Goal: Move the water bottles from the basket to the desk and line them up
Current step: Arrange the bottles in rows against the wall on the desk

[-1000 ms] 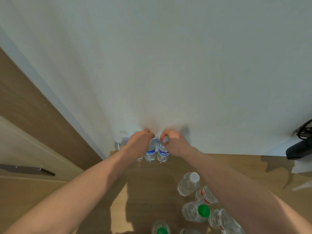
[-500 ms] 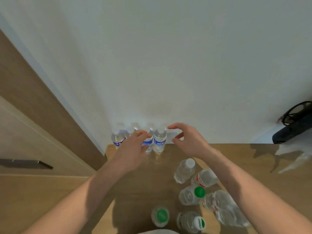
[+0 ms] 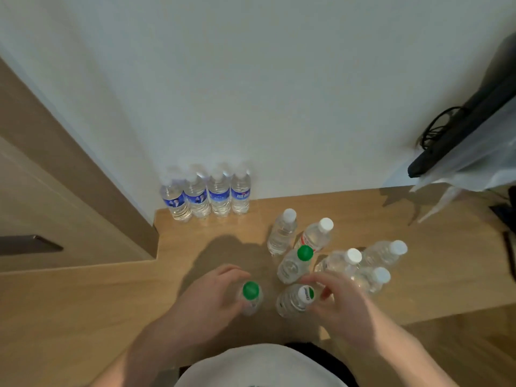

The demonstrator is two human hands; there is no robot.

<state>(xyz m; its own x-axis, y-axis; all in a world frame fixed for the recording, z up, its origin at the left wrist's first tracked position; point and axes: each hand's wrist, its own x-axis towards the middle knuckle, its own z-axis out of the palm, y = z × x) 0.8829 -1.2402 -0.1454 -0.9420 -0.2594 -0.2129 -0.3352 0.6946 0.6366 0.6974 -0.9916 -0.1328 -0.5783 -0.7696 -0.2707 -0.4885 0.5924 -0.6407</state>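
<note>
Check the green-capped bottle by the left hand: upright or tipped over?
Upright. The green-capped bottle shows its cap facing the camera with the body below it, standing on the desk; the left hand curls beside it.
</note>
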